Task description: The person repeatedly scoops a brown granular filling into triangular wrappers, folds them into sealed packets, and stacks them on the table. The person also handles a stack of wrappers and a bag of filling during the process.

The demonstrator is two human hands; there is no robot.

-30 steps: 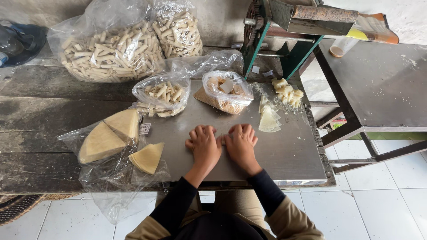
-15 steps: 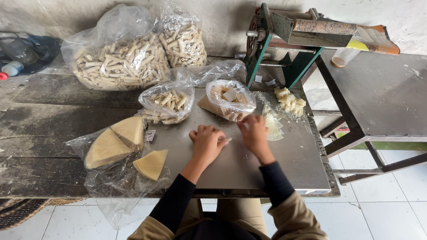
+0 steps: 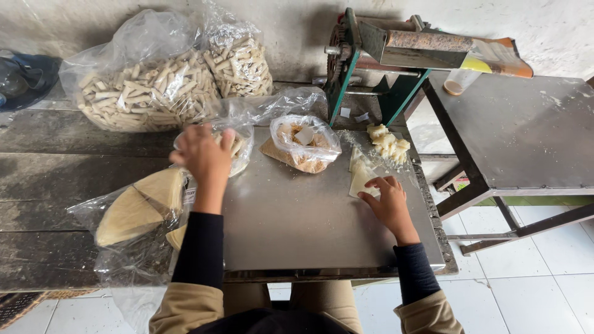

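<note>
Our right fingers [image 3: 378, 184] lie spread and flat on a pale triangular wrapper sheet [image 3: 360, 176] at centre right of the frame, pressing it to the steel work surface [image 3: 297, 216] rather than pinching it; the right hand [image 3: 390, 203] is open, gripping nothing. Our left hand [image 3: 207, 154] is raised at centre left, fingers loosely curled over the mouth of a small clear bag of rolled sticks [image 3: 238, 145]. We cannot tell whether the fingertips hold a roll, since the back of the hand hides them.

Outward from the right hand, a clump of pale filling [image 3: 388, 141] sits just beyond the wrapper, and an open bag of brown crumbs [image 3: 303, 145] stands toward the middle. By the left forearm, a plastic bag of wedge-shaped wrapper stacks [image 3: 139, 207] lies at lower left.

As we judge it, much is already done: two large bags of finished rolls [image 3: 154, 93] fill the upper left, and the small bag is partly full. Much also remains, with thick stacks of wrappers unused and filling on hand. The sheet under our right hand is not yet filled or rolled.

A green hand-cranked machine [image 3: 377, 55] stands at upper centre, a grey metal table [image 3: 526, 136] at right.
</note>
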